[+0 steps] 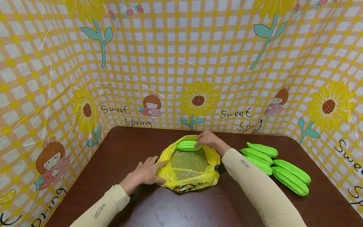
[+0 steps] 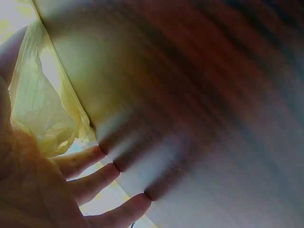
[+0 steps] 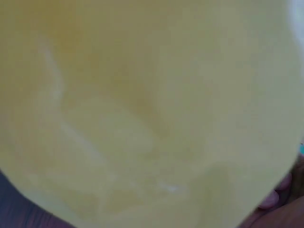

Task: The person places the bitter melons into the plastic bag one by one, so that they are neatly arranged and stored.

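Note:
A yellow plastic bag [image 1: 214, 154] stands with its mouth wide on the table. My right hand [image 1: 209, 138] reaches over the bag's far right rim and holds a shiny green bitter melon [image 1: 185, 145] just inside the far side of the mouth. Yellow plastic [image 3: 142, 118] fills most of the right wrist view, with a few fingers [image 3: 270, 199] at its lower right edge. At the bag's left side is my left hand [image 1: 147, 170], fingers spread and its thumb near the rim. In the left wrist view, its fingertips [image 2: 137, 203] touch the tabletop beside the plastic [image 2: 42, 104].
Several more green bitter melons [image 1: 290, 181] lie in a loose group on the right of the dark wooden table [image 1: 127, 142]. A checked cloth [image 1: 175, 63] with sunflowers hangs behind the table and along both sides.

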A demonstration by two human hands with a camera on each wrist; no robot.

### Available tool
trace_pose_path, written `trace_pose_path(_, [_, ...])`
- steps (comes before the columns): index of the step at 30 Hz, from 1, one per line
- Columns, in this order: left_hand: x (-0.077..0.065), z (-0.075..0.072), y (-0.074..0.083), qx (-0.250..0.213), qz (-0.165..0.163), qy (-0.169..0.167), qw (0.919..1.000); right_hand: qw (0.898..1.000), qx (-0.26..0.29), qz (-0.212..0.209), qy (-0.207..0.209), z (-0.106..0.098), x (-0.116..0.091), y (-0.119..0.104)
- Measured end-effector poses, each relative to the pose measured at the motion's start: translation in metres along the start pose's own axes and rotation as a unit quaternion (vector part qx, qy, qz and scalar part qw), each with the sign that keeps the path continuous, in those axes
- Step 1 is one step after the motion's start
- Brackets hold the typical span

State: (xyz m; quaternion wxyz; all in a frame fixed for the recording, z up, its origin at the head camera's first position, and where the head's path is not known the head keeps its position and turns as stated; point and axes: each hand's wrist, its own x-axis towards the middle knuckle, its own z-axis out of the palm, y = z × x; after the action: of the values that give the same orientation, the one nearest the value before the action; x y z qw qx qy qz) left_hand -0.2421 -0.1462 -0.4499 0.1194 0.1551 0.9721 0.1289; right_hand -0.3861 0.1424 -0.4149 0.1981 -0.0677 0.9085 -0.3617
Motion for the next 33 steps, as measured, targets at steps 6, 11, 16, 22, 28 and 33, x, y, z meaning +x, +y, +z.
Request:
trace_pose_path(6, [0.001,0.0,0.0,0.0,0.001,0.0,1.0,1.0,-0.012,-0.009,-0.004,-0.002,-0.004,-0.004])
trace_pose_path(11, [0.001,0.0,0.0,-0.001,0.001,0.0,1.0,0.999,-0.032,-0.027,-0.004,-0.006,-0.011,-0.007])
trace_pose_path(16, [0.0,0.0,0.001,-0.004,0.001,-0.001,1.0,0.999,-0.023,-0.039,-0.012,-0.011,-0.02,-0.006])
trace_pose_path(22, [-0.001,-0.001,0.0,-0.003,0.0,-0.002,1.0,0.998,0.002,-0.056,-0.018,-0.018,-0.029,-0.002])
trace_pose_path(28, [0.0,0.001,-0.001,-0.015,-0.001,-0.004,0.9999,0.998,0.005,-0.063,-0.021,-0.024,-0.04,0.001])
trace_pose_path(33, [0.0,0.001,0.0,-0.015,-0.002,-0.005,0.9999,0.998,0.01,-0.061,-0.017,-0.028,-0.053,0.004])
